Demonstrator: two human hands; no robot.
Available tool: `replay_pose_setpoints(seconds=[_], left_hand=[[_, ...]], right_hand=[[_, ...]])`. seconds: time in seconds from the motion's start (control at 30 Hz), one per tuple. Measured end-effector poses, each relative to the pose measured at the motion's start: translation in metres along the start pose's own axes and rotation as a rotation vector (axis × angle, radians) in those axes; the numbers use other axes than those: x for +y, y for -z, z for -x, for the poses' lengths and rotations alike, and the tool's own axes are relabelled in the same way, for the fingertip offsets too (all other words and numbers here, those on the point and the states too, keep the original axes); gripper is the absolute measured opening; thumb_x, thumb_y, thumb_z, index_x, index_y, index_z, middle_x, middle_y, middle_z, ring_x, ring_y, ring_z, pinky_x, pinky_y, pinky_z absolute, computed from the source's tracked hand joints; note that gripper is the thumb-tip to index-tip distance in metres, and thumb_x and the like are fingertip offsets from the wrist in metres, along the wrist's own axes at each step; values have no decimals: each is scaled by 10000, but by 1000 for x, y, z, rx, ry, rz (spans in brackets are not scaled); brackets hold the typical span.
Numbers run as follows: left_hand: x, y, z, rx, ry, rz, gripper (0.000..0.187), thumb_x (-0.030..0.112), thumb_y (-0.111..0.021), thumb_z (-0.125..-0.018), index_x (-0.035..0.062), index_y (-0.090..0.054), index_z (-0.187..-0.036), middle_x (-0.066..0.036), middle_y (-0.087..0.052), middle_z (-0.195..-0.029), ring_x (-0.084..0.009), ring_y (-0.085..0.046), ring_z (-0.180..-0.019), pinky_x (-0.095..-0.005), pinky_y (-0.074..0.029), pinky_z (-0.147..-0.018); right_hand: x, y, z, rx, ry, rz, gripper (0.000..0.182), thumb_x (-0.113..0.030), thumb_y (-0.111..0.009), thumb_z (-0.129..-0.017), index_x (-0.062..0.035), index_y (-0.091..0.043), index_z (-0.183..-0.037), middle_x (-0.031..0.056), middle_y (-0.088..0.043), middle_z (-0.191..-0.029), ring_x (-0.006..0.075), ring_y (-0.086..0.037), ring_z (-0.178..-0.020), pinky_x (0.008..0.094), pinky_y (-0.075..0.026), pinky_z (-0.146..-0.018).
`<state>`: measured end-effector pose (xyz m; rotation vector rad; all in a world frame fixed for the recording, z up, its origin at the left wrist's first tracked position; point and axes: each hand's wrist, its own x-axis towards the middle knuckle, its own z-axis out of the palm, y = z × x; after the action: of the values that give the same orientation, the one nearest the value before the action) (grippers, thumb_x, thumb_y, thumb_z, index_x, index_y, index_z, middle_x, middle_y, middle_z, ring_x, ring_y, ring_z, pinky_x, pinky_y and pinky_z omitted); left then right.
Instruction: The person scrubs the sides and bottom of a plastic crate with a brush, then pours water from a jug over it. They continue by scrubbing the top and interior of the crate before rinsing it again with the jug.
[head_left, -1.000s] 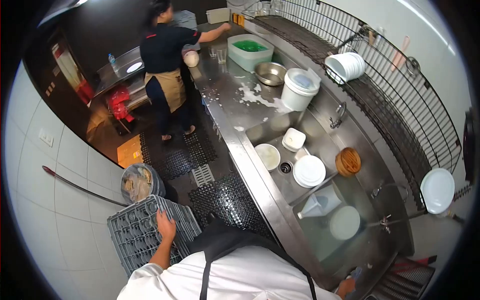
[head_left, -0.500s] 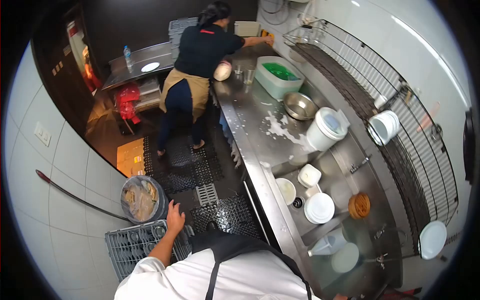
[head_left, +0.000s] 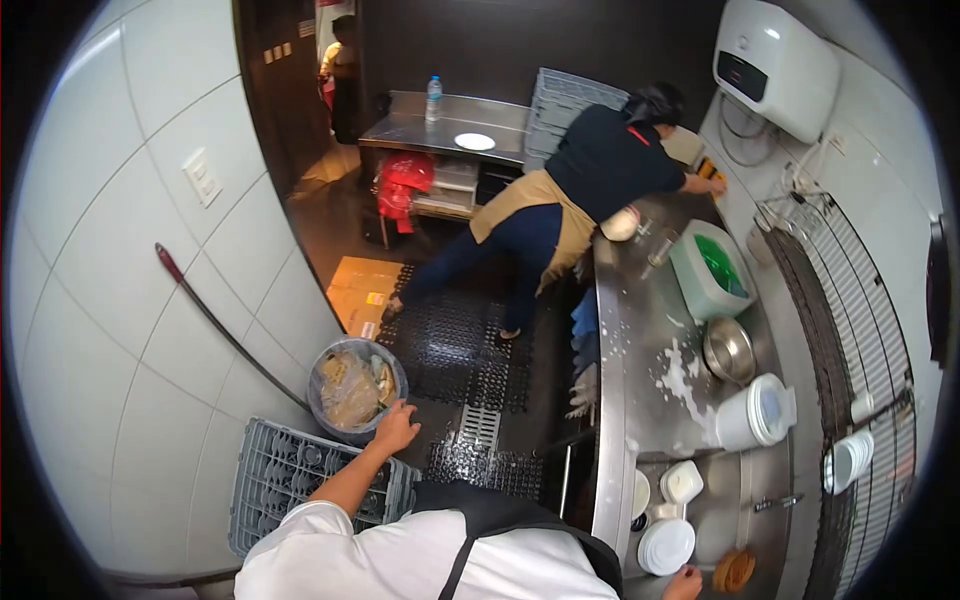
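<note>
Head view: the left hand (head_left: pixel 396 428) hangs open, fingers spread and empty, just above the rim of the bin (head_left: pixel 355 385) and right beside the grey rack (head_left: pixel 300 485) on the floor, so both sit within arm's reach below the counter. The right hand (head_left: pixel 684 584) shows only at the bottom edge, by the stack of plates (head_left: pixel 667 546) in the sink (head_left: pixel 745 500); whether it grips anything I cannot tell. The dishes lie in the sink, likely for washing. Soap foam (head_left: pixel 680 385) streaks the counter (head_left: pixel 640 330) near a metal bowl (head_left: pixel 729 350) and a white bucket (head_left: pixel 752 414). Farther along, a co-worker (head_left: pixel 580 190) leans across the counter past a green tub (head_left: pixel 712 268).
</note>
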<state>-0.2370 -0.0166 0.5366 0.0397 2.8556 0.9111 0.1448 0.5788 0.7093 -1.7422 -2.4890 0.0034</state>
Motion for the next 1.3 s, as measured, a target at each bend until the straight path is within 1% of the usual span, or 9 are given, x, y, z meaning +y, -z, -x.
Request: replay_pose_setpoints(seconds=[0.3, 0.6, 0.87, 0.93, 1.07, 1.13, 1.2, 1.27, 1.3], left_hand=[[-14, 7, 78, 321, 162, 53, 442, 172, -742, -794, 19, -642, -1197, -272, -494, -1391, -444, -516, -1254, -482, -437, -1050], [-33, -19, 146, 350, 239, -83, 460, 133, -743, -775, -19, -637, -1197, -293, -489, -1393, -444, -466, -1295, -495, -383, -1098], [-50, -41, 168, 312, 252, -60, 432, 178, -749, -788, 1, -640, -1167, -255, -559, -1288, -433, -551, -1181, -487, -451, -1018], [-48, -37, 175, 223, 279, -7, 428, 186, -747, -795, -3, -637, -1164, -245, -581, -1251, -430, -569, -1142, -486, -464, -996], [-58, -42, 176, 245, 183, -43, 437, 203, -745, -811, -11, -630, -1175, -243, -587, -1241, -430, -568, -1137, -485, -464, -992], [-60, -49, 175, 234, 174, -66, 457, 235, -746, -818, -12, -639, -1186, -271, -557, -1301, -439, -541, -1196, -493, -445, -1025], [-66, -50, 188, 197, 127, -122, 470, 251, -748, -819, -10, -644, -1196, -290, -533, -1339, -445, -521, -1235, -496, -431, -1046], [-68, -52, 189, 153, 46, -135, 489, 262, -749, -819, -9, -646, -1213, -309, -500, -1376, -461, -493, -1269, -503, -407, -1074], [-62, -48, 196, 136, 25, -148, 494, 263, -748, -820, -8, -644, -1221, -309, -497, -1381, -463, -486, -1275, -506, -404, -1077]], right_hand=[[-244, -44, -98, -115, 665, -676, 241, -190, -725, -853, -30, -720, -1033, 160, -726, -884, 279, -688, -792, 390, -532, -738], [-528, 143, 86, -729, 1581, -571, 619, -302, -697, -893, -35, -489, -1412, 168, -729, -882, 356, -701, -870, 432, -522, -788], [-620, 223, 178, -467, 2036, -633, 506, -323, -662, -934, 25, -587, -1293, 152, -724, -780, 280, -717, -724, 381, -539, -689], [-630, 254, 192, -1358, 1705, -634, 530, -477, -519, -1028, 25, -691, -1034, 64, -665, -682, 127, -656, -612, 279, -524, -576], [-642, 219, 151, -1915, 1340, -1346, 740, -633, -289, -1036, -9, -665, -907, 49, -609, -684, 153, -587, -576, 272, -490, -567], [-650, 175, 110, -2386, 626, -2172, 713, -635, -263, -1037, -55, -589, -781, 15, -482, -656, 154, -471, -581, 293, -407, -529], [-657, 128, 85, -2070, 238, -2472, 717, -669, -276, -1012, -81, -537, -696, 4, -319, -628, 158, -349, -573, 322, -345, -530], [-644, 99, 91, -2349, 379, -2153, 760, -678, -259, -1009, -60, -555, -681, 39, -424, -621, 192, -425, -568, 345, -380, -535], [-629, 97, 109, -2061, 505, -1894, 779, -693, -280, -999, -48, -563, -666, 83, -530, -632, 222, -510, -562, 342, -420, -525]])
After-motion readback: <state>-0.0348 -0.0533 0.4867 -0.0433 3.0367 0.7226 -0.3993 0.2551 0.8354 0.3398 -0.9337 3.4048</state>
